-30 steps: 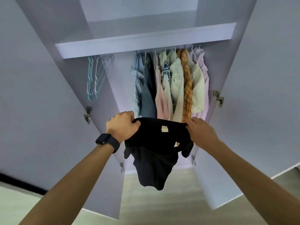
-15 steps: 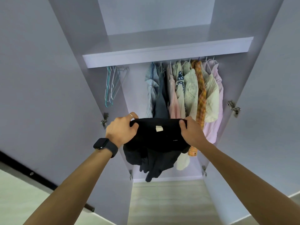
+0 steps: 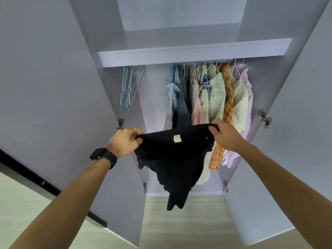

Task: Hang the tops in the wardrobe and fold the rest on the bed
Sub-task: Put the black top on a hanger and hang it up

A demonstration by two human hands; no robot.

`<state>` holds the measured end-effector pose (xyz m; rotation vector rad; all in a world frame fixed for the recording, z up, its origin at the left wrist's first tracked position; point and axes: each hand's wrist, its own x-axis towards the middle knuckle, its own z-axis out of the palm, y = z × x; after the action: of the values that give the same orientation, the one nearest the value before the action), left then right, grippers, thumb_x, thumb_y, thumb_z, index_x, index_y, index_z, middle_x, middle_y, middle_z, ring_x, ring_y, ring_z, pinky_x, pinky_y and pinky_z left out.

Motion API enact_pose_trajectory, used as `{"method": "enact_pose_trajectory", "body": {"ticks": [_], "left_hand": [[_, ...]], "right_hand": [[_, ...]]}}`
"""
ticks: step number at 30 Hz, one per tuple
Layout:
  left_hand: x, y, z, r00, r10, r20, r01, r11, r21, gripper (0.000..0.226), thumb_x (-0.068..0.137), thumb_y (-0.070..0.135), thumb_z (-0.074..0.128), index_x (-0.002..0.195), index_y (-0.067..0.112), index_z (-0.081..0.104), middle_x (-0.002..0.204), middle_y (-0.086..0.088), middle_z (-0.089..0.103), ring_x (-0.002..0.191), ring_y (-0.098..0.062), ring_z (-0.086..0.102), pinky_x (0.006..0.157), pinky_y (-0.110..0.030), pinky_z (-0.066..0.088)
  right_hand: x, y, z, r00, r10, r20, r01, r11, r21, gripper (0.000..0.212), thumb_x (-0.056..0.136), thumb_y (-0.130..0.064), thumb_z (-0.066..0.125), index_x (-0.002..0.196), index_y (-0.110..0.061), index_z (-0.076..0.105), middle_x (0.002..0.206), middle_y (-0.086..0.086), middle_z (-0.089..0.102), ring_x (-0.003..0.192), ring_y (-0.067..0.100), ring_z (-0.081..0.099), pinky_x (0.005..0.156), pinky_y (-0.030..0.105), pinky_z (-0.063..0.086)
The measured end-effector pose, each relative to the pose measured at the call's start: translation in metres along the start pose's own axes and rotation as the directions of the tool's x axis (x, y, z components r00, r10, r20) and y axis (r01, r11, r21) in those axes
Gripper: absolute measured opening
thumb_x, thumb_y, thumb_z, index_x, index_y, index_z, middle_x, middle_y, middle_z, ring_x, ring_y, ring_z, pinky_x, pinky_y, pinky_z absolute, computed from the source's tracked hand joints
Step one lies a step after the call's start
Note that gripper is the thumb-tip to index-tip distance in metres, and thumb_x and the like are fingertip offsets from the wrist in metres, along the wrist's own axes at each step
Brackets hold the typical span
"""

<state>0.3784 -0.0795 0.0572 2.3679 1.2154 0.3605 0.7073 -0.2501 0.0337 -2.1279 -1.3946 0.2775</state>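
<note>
Open lilac wardrobe (image 3: 194, 51) holds about eight hung tops (image 3: 215, 97) at right and several bare wire hangers (image 3: 128, 88) at left. In front of it, the fingers of the left hand (image 3: 125, 141) and right hand (image 3: 226, 135) grasp one black knit garment (image 3: 172, 155) by its edge.

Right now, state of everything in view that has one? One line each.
black garment: stretched between both hands, lower part dangling, no hanger visible in it.
left hand: gripping the garment's left edge.
right hand: gripping the garment's right edge.
wardrobe doors: both open.
empty hangers: hanging bare at the rail's left end.
hung tops: on hangers, bunched at the right.
</note>
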Motion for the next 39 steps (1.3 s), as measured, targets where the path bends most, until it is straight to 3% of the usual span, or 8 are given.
{"method": "enact_pose_trajectory", "body": {"ticks": [7,11,15,19,26,30,33,39], "left_hand": [[0.006,0.002,-0.003,0.993,-0.047,0.109,0.091,0.890,-0.447,0.008,0.094,0.025,0.066,0.090,0.031,0.069,0.092,0.003,0.072,0.093,-0.013,0.064,0.074,-0.020,0.043],[0.009,-0.008,-0.004,0.992,-0.074,0.103,0.110,0.905,-0.412,0.013,0.094,0.034,0.067,0.081,0.034,0.070,0.087,0.008,0.070,0.093,-0.014,0.065,0.079,-0.022,0.046],[0.010,-0.019,-0.008,0.989,-0.102,0.110,0.138,0.905,-0.401,0.014,0.092,0.044,0.068,0.088,0.031,0.071,0.090,0.010,0.071,0.094,-0.010,0.066,0.087,-0.026,0.048],[0.009,-0.019,-0.011,0.991,-0.077,0.109,0.120,0.871,-0.477,0.021,0.087,0.050,0.071,0.094,0.031,0.074,0.088,0.006,0.074,0.087,-0.010,0.070,0.086,-0.023,0.050],[0.010,-0.012,-0.019,0.907,0.104,0.409,0.261,0.624,-0.737,0.043,0.082,0.021,0.077,0.123,0.015,0.068,0.116,-0.013,0.073,0.109,-0.025,0.070,0.097,-0.033,0.055],[0.013,-0.013,-0.013,0.976,0.030,0.215,0.089,0.850,-0.520,0.018,0.086,0.020,0.078,0.103,0.016,0.075,0.096,0.001,0.077,0.091,-0.012,0.072,0.086,-0.023,0.057],[0.013,-0.011,-0.005,1.000,0.006,0.019,0.000,0.955,-0.295,0.012,0.085,0.034,0.078,0.093,0.026,0.073,0.085,0.014,0.072,0.080,-0.001,0.066,0.073,-0.011,0.048],[0.000,-0.015,0.004,0.983,0.023,-0.184,-0.007,0.996,0.084,0.021,0.096,0.047,0.060,0.096,0.026,0.058,0.089,0.011,0.060,0.078,-0.017,0.062,0.066,-0.031,0.050]], "right_hand": [[-0.005,-0.006,0.013,0.987,0.135,0.086,-0.156,0.928,0.338,0.023,0.100,-0.044,0.055,0.097,-0.022,0.062,0.094,0.001,0.068,0.090,0.015,0.063,0.079,0.031,0.048],[-0.002,-0.006,0.005,0.919,0.184,0.349,-0.381,0.645,0.662,0.035,0.081,-0.019,0.062,0.104,0.007,0.066,0.099,0.011,0.066,0.099,0.027,0.061,0.094,0.043,0.048],[-0.006,0.000,0.004,0.931,0.056,0.362,-0.218,0.878,0.426,0.016,0.094,-0.020,0.067,0.090,-0.005,0.073,0.083,-0.005,0.072,0.083,0.013,0.066,0.078,0.023,0.050],[-0.003,-0.003,0.015,0.984,0.005,0.178,-0.041,0.979,0.199,0.048,0.088,-0.046,0.073,0.055,-0.026,0.044,0.047,-0.016,0.041,0.049,0.001,0.045,0.053,0.014,0.036],[0.005,-0.019,0.029,0.999,-0.001,0.054,-0.005,0.993,0.121,0.037,0.087,-0.061,0.064,0.096,-0.026,0.057,0.073,-0.010,0.058,0.068,0.007,0.058,0.062,0.023,0.043],[0.007,-0.029,0.032,0.990,-0.083,0.115,0.062,0.982,0.176,0.023,0.096,-0.043,0.063,0.118,-0.040,0.057,0.080,-0.016,0.061,0.075,-0.007,0.061,0.064,0.007,0.043],[0.007,-0.037,0.040,0.982,-0.153,0.108,0.141,0.983,0.114,0.011,0.098,-0.038,0.062,0.094,-0.047,0.056,0.073,-0.021,0.060,0.074,-0.008,0.059,0.065,0.003,0.040],[0.026,-0.039,0.062,0.987,-0.146,0.065,0.150,0.987,-0.057,0.034,0.091,-0.057,0.061,0.083,-0.025,0.056,0.066,-0.004,0.059,0.065,0.012,0.057,0.057,0.033,0.047]]}}
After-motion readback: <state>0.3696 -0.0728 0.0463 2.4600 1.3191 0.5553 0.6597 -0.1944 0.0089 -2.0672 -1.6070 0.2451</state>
